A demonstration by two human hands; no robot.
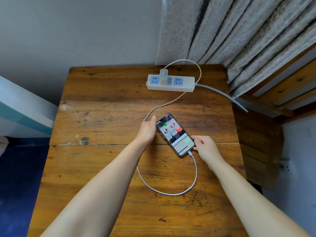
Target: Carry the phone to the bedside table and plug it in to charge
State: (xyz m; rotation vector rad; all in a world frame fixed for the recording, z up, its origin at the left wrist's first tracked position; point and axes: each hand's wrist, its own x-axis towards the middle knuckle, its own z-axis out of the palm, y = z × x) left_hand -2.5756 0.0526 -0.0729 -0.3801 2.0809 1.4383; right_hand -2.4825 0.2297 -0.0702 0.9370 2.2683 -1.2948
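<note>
The phone (175, 134) lies screen-up and lit on the wooden bedside table (106, 106), tilted with its top toward the far left. A white charging cable (194, 182) is plugged into its near end, loops toward me, passes under my left forearm and runs to a white charger (163, 73) seated in the power strip (171, 82). My left hand (147, 130) grips the phone's left edge. My right hand (204, 145) pinches its lower right corner beside the plug.
The power strip's grey cord (222, 94) runs off the table's right edge. Patterned curtains (239, 36) hang behind and to the right over a wooden slatted frame (282, 89). A bed edge (20, 113) lies at left.
</note>
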